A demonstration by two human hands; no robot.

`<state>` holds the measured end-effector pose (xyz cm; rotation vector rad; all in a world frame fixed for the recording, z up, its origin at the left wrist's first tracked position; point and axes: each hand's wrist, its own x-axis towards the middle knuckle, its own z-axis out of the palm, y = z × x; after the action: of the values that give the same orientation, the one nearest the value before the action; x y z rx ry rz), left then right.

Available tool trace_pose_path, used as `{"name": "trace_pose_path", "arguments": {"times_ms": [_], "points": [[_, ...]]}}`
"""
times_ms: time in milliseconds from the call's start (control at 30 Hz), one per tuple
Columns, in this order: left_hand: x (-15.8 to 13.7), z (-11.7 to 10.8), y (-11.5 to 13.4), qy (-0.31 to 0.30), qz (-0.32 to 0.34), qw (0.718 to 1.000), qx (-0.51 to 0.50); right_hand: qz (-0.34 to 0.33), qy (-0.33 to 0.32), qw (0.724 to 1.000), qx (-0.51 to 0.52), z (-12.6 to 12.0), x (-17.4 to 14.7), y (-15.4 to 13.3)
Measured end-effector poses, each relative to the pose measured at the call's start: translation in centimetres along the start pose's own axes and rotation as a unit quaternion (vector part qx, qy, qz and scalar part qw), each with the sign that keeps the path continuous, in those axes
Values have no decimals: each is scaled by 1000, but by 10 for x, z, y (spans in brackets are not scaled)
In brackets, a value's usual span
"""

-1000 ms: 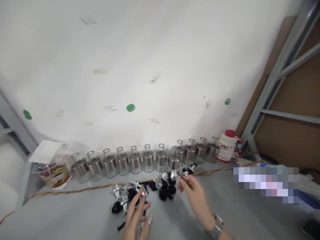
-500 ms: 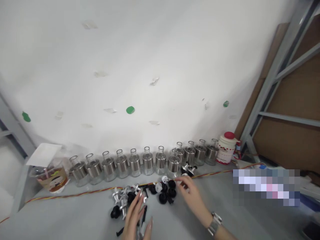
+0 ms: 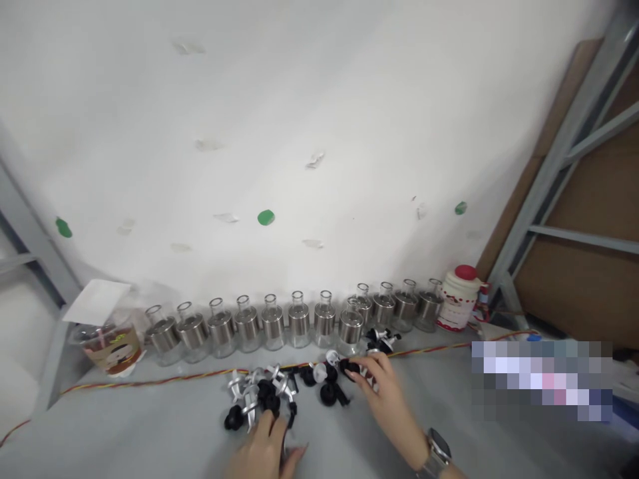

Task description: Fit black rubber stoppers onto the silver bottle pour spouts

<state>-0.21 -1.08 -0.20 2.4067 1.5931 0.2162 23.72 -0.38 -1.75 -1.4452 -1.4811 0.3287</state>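
Note:
My right hand (image 3: 384,392) has its thumb and index finger closed around a black bottle stopper (image 3: 353,368) at the right side of a small group of black and clear stopper parts (image 3: 328,392). My left hand (image 3: 262,446) is low in the view, fingers curled and thumb toward the right. What sits between its fingers and thumb is mostly hidden. Just beyond its fingertips lies a pile of silver pour spouts (image 3: 249,401) and black stoppers (image 3: 268,396). Behind the parts stands a row of glass bottles with metal sleeves (image 3: 273,326), their necks uncapped.
A twisted red and yellow wire (image 3: 174,382) runs along the table (image 3: 150,432). A few more spouts (image 3: 384,340) lie near the right bottles. A drink cup (image 3: 112,349) stands at left, a white jar with red lid (image 3: 455,299) at right. A white wall (image 3: 349,133) closes the back.
My left hand has drawn back toward me and curled its fingers, uncovering more of the pile. My right hand has closed on a black stopper. The view has shifted slightly.

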Motion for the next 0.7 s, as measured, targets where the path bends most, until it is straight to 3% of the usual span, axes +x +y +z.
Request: {"name": "trace_pose_path", "arguments": {"times_ms": [100,200,333,467,600,700], "points": [[2,11,-8,81,29,991,-102,50,-1,995,88,0,-4,-18],[5,26,-10,127,12,957,-259,80,-71,976,191,9,-17,-36],[6,41,-7,54,-35,882,-468,-2,-154,973,171,20,-36,-53],[6,50,-5,20,-22,822,-569,-87,-202,969,108,21,-43,-57],[5,55,-5,40,-8,806,-591,-114,-197,972,53,22,-46,-49],[3,54,-2,68,-19,829,-555,-159,-190,969,12,24,-48,-43]]}}
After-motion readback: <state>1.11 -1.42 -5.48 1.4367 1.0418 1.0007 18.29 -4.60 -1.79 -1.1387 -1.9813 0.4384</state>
